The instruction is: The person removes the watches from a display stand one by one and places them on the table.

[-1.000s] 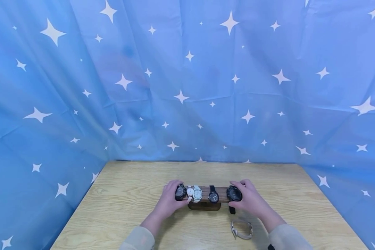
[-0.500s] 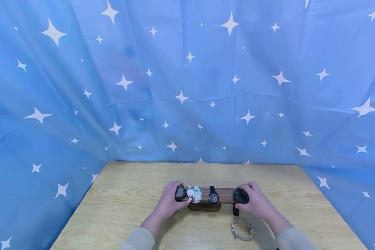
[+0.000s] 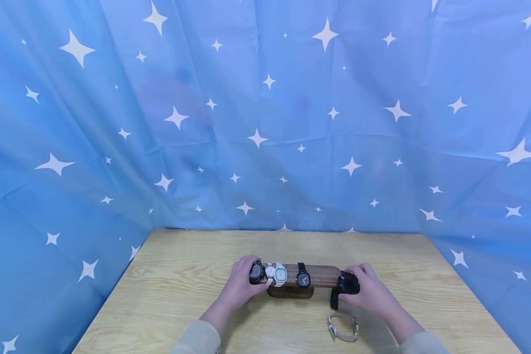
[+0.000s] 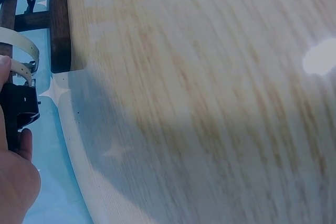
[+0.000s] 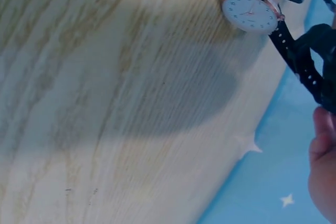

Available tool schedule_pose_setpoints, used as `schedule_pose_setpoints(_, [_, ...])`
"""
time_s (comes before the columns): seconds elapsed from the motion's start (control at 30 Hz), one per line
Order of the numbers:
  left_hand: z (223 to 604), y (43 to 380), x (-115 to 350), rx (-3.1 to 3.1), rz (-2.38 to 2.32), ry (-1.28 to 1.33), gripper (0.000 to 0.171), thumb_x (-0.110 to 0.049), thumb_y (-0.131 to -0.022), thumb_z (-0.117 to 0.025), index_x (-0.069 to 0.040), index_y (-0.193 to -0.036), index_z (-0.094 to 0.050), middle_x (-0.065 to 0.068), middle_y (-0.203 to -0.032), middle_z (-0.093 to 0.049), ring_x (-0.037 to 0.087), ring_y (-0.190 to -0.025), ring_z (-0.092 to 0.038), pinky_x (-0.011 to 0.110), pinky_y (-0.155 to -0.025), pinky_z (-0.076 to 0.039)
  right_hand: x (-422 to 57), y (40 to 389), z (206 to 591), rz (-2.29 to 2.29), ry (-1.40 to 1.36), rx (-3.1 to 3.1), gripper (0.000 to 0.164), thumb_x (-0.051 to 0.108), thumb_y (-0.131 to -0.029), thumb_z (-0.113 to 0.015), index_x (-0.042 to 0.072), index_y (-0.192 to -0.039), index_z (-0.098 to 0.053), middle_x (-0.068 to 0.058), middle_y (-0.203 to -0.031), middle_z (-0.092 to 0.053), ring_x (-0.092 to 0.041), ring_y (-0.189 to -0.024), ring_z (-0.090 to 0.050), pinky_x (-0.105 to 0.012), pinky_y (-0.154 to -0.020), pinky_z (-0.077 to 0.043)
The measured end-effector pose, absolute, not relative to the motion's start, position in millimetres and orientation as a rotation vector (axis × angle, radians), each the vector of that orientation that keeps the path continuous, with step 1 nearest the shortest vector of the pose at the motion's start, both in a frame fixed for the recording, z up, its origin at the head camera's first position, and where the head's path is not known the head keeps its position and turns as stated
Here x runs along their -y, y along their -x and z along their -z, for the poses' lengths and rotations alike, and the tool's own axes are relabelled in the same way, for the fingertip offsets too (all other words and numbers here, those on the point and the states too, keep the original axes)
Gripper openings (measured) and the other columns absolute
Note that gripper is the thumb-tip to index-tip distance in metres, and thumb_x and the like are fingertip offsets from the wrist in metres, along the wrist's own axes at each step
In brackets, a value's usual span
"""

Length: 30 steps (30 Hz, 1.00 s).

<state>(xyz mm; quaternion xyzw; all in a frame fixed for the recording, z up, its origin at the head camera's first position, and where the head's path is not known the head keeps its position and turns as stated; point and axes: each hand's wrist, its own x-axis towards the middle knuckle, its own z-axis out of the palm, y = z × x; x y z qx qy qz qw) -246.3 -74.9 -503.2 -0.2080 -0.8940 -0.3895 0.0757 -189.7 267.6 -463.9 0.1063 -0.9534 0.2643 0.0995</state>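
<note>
A dark wooden watch stand (image 3: 323,276) bears several watches on its horizontal bar. My left hand (image 3: 241,282) grips the bar's left end, its fingers around a black round-faced watch (image 3: 256,272) there. Beside it sit a small pale watch (image 3: 270,271), a white square-cased watch (image 3: 280,274) and a black watch (image 3: 303,280). At the bar's right end my right hand (image 3: 370,291) holds a large black watch (image 3: 348,283), its strap (image 5: 294,56) hanging down. Whether this watch still encircles the bar's tip is hard to tell.
A pale-strapped watch (image 3: 347,338) stands on its side on the wooden table (image 3: 194,255), in front of the stand's right end; its white face (image 5: 251,11) shows in the right wrist view. A blue star-patterned curtain (image 3: 265,162) hangs behind and beside the table.
My right hand has moved to the right with the large black watch, from on the bar to its right tip, uncovering more wood. The left hand and the other watches stay put.
</note>
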Motion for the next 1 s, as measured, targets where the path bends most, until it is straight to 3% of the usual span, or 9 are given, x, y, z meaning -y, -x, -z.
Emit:
schedule_pose_setpoints(0.53, [504, 249, 74, 2.663, 1.16, 0.628, 0.07, -0.03, -0.072, -0.08, -0.009, -0.13, -0.047, 0.007, -0.132, -0.045, 0.028, -0.118, -0.039, 0.045, -0.096, -0.041, -267, 174, 473, -0.859, -0.237, 2.855, 0.061, 0.038, -0.064, -0.084, 0.004, -0.107, -0.057, -0.013, -0.104, -0.051, -0.017, -0.077, -0.053, -0.036, -0.067, -0.049])
schedule_pose_setpoints(1.0, [504, 248, 73, 2.65, 1.153, 0.622, 0.069, -0.029, -0.072, -0.081, -0.01, -0.129, -0.047, 0.008, -0.132, -0.045, 0.028, -0.116, -0.04, 0.045, -0.094, -0.042, -257, 167, 478, -0.888, -0.258, 2.847, 0.061, 0.039, -0.06, -0.085, 0.007, -0.104, -0.059, -0.005, -0.098, -0.053, -0.01, -0.074, -0.053, -0.028, -0.064, -0.048])
